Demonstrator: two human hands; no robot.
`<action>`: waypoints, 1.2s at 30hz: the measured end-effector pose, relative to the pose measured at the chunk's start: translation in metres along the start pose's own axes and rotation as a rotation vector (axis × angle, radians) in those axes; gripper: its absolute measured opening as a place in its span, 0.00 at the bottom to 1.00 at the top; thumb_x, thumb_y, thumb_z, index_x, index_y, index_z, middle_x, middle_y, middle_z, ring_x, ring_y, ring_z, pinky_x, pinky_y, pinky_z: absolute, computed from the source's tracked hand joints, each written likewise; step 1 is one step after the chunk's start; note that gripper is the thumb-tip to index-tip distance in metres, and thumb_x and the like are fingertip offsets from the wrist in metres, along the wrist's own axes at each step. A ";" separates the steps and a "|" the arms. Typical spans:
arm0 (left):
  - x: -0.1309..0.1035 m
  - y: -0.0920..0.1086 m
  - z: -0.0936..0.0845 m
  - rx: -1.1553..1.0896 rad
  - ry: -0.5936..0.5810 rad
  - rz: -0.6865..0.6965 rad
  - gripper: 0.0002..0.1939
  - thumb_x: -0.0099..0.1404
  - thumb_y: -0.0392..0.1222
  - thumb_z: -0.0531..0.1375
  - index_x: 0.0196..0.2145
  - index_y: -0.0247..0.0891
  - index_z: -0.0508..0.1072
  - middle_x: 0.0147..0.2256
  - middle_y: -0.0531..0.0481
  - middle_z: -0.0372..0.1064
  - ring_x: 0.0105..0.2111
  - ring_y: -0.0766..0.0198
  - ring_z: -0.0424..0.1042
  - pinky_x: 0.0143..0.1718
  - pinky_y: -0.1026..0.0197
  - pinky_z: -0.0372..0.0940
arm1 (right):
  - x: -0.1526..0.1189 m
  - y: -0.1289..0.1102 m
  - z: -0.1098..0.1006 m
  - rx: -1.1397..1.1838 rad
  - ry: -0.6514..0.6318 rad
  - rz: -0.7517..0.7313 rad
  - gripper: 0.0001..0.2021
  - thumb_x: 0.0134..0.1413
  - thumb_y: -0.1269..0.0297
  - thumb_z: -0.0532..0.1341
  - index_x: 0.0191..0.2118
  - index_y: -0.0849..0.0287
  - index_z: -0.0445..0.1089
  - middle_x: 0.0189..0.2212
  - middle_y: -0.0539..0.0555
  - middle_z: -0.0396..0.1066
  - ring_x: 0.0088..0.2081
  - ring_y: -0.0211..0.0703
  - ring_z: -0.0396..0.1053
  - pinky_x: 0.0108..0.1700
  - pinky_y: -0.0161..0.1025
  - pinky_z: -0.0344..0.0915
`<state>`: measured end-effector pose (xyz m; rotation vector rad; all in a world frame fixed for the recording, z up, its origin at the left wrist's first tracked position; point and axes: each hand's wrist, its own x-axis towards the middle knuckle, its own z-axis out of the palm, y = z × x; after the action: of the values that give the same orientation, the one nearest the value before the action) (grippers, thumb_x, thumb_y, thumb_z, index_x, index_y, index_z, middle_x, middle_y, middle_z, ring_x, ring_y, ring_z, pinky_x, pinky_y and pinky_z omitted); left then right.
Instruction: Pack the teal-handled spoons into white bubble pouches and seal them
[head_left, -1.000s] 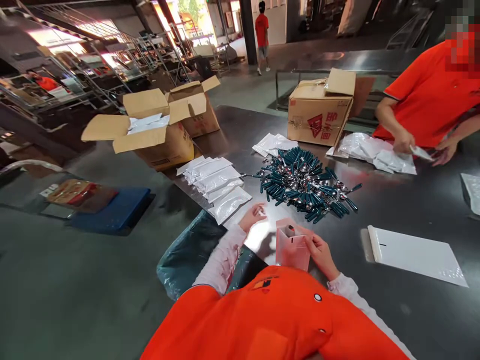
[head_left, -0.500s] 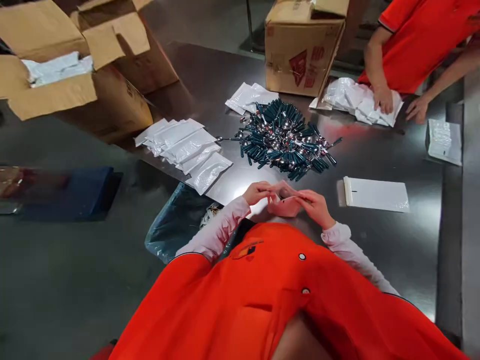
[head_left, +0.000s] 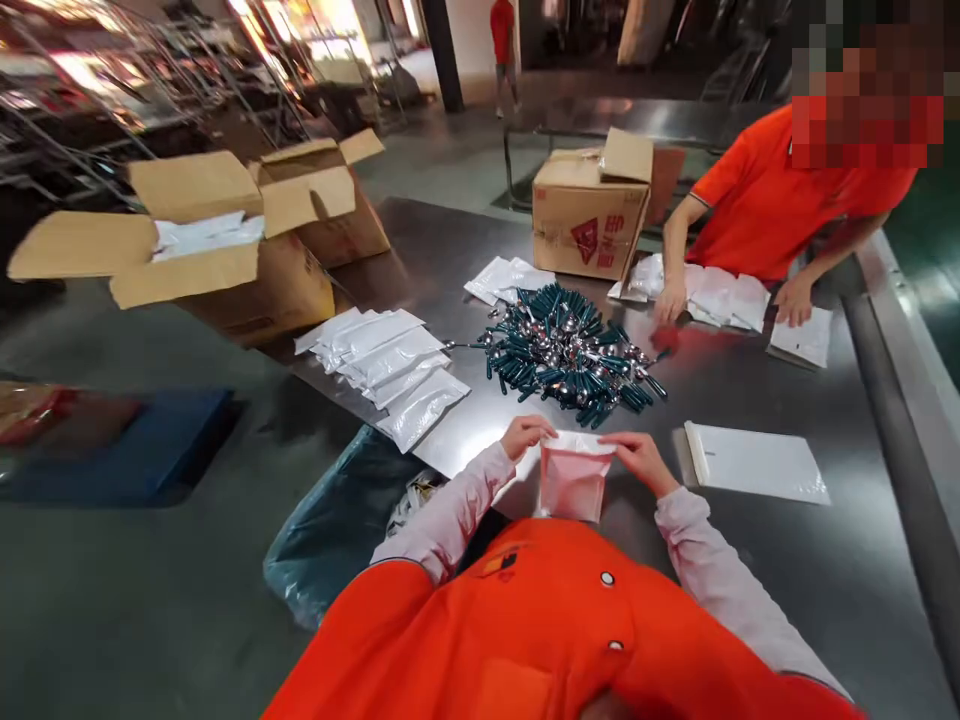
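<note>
A white padded mailer, tinted pink by the red shirt, hangs upright in front of my chest. My left hand pinches its upper left corner. At the upper right corner my right hand grips it, fingers closed on the edge. The top edge between the hands looks flat; whether it is sealed I cannot tell. Beyond my hands lies a heap of dark green-handled metal utensils, spoon-like ends among them. To the left is an overlapping row of white mailers, and to the right a flat stack of mailers.
The metal table carries a closed-in carton at the back. Open cartons stand at the left. A blue plastic-lined bin is below the table's left edge. A co-worker handles mailers at the far right.
The view has tilted up. The mailer, earlier gaping between my hands, now shows its front with the top edge drawn straight. The co-worker's hand has moved onto a mailer stack at the right.
</note>
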<state>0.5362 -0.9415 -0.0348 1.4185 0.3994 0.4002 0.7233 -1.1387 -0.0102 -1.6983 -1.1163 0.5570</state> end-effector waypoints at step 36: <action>-0.025 -0.041 -0.116 1.007 0.407 -0.371 0.13 0.59 0.35 0.65 0.43 0.35 0.74 0.29 0.51 0.62 0.37 0.57 0.67 0.43 0.56 0.60 | -0.045 0.010 0.060 0.331 -0.185 0.647 0.21 0.39 0.49 0.70 0.36 0.60 0.78 0.28 0.55 0.78 0.29 0.43 0.75 0.32 0.39 0.72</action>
<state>0.4582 -0.8587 -0.0875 2.1707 1.3023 0.1668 0.6601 -1.1498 -0.0490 -1.7155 -0.5284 1.2507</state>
